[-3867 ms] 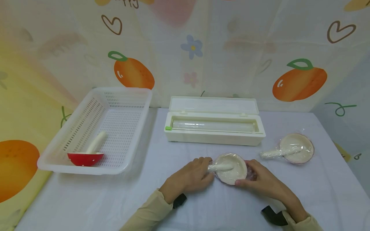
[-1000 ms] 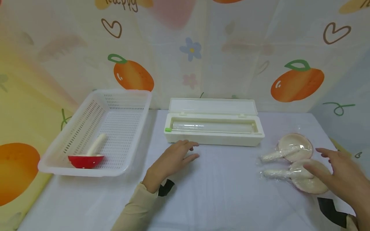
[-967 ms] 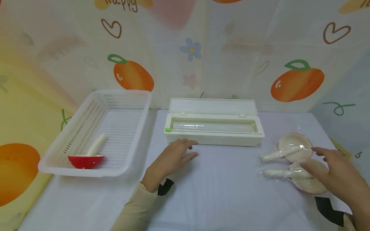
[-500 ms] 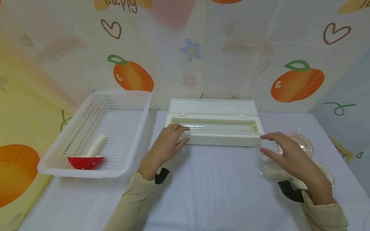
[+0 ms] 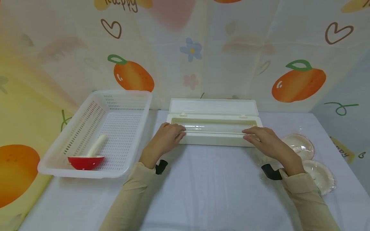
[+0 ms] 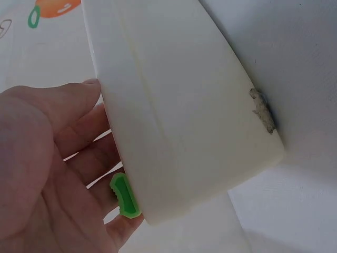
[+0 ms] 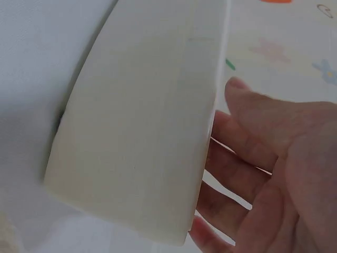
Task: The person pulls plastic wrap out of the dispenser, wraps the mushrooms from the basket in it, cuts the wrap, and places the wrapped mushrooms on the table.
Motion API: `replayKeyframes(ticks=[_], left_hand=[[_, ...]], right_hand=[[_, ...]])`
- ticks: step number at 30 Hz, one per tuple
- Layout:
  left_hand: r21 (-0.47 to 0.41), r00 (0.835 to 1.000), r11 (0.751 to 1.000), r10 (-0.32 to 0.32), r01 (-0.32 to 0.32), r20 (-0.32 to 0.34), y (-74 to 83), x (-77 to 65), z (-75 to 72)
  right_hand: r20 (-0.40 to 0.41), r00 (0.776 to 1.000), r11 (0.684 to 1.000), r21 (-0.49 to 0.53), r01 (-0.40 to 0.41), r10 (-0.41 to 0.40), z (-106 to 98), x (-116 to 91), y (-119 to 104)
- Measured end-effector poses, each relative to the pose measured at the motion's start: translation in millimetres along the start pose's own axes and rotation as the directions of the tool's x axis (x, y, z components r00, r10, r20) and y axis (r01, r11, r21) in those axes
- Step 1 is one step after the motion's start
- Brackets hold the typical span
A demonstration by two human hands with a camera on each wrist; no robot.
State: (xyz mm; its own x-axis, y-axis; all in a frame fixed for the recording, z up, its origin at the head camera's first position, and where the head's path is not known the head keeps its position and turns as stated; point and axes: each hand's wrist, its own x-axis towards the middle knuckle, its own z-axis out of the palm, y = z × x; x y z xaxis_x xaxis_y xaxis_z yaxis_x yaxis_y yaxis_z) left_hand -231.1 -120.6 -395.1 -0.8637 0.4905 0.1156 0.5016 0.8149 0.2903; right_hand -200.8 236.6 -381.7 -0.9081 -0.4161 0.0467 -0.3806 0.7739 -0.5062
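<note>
A white cling film dispenser box [image 5: 214, 140] stands at the back of the table with its lid [image 5: 214, 106] raised and a shiny film roll [image 5: 214, 127] inside. At its front edge, toward the left end, the fingertips of my left hand [image 5: 163, 141] touch the rim. The green slide cutter [image 6: 125, 195] sits by those fingers in the left wrist view. Toward the right end, my right hand [image 5: 270, 144] has its fingers reaching over the same edge. Its thumb [image 7: 237, 84] is close beside the rim in the right wrist view.
At left stands a white perforated basket [image 5: 136, 138] holding a red ladle [image 5: 85, 163] with a white handle. Two film-wrapped ladles lie at right, a far one [image 5: 300, 144] and a near one [image 5: 319, 178], partly hidden by my right arm. A patterned cloth [image 5: 225, 57] hangs behind.
Earlier both hands held a wrapped ladle, which now lies at right beside the other. Since then my right hand has moved left to the dispenser, and my left hand up to its front rim.
</note>
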Motion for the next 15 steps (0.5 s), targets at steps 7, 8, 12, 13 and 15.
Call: replayKeyframes(ticks=[7, 8, 12, 13, 15], left_hand=[[-0.053, 1.0, 0.998, -0.018, 0.018, 0.001, -1.1, 2.6, -2.3], [-0.064, 1.0, 0.998, -0.024, 0.024, 0.001, -1.2, 2.9, -2.5], [-0.09, 0.999, 0.995, -0.037, 0.036, -0.009, -3.0, 4.3, -1.9], [-0.096, 0.999, 0.995, -0.037, 0.036, -0.014, -3.8, 4.6, -1.5], [-0.109, 0.999, 0.993, -0.037, 0.034, -0.026, -4.8, 5.3, -1.1]], right_hand=[[-0.029, 0.999, 0.999, 0.034, -0.026, 0.027, 0.8, 6.8, 5.7], [-0.032, 0.999, 0.999, 0.042, -0.031, 0.032, 1.0, 7.4, 6.8], [-0.054, 0.998, 0.998, 0.055, -0.031, 0.034, 1.8, 9.0, 9.1], [-0.062, 0.998, 0.998, 0.055, -0.027, 0.031, 2.0, 9.5, 9.5], [-0.076, 0.996, 0.998, 0.057, -0.033, 0.037, 2.0, 10.0, 9.6]])
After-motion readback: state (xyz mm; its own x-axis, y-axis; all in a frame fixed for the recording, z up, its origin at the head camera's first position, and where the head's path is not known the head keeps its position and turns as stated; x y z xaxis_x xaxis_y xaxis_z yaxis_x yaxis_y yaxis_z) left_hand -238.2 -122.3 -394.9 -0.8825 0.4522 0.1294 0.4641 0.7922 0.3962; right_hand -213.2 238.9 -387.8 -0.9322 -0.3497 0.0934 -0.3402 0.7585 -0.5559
